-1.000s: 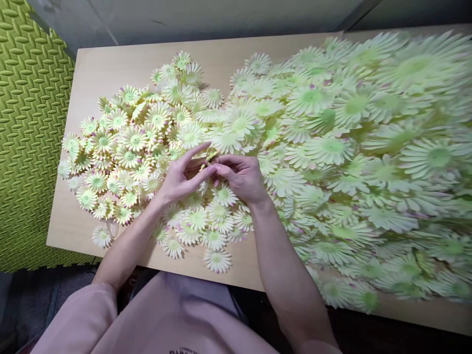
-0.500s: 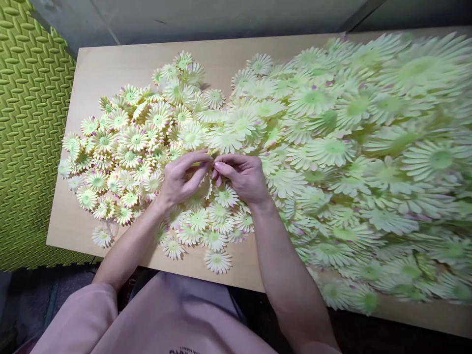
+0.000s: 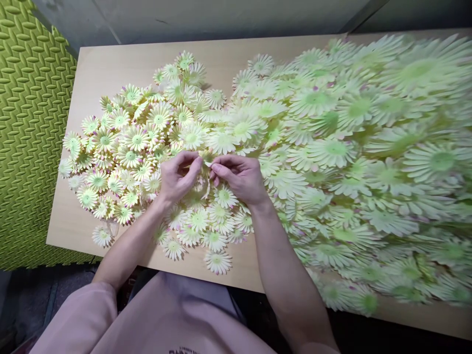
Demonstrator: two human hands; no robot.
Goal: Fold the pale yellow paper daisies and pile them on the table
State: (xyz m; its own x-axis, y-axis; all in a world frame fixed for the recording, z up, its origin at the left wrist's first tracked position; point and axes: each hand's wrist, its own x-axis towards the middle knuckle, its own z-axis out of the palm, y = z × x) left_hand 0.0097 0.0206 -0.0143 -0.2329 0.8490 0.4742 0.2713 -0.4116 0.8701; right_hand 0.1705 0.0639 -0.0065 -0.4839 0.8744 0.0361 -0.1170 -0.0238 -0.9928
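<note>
My left hand (image 3: 180, 176) is closed in a pinch, thumb against forefinger, over the middle of the flower pile. Facing it a short way to the right, my right hand (image 3: 239, 180) pinches the pale edge of an artificial flower (image 3: 208, 164) between thumb and forefinger. Some of its petals seem to hang below the fingertips, seen edge-on. What my left fingertips hold, if anything, is too small to make out. Loose artificial flower heads (image 3: 198, 220), cream with green centres and pinkish tips, lie just below both hands.
Smaller flower heads (image 3: 130, 155) are heaped on the left of the wooden table (image 3: 121, 64). Larger ones (image 3: 334, 150) spread thickly over the right side. A green textured foam mat (image 3: 33, 147) stands at the left edge, and a grey wall (image 3: 221, 17) runs behind.
My hands have drawn slightly apart, the left one moving a little left. A pale bit of the flower now shows between the fingertips. The heaps lie as before.
</note>
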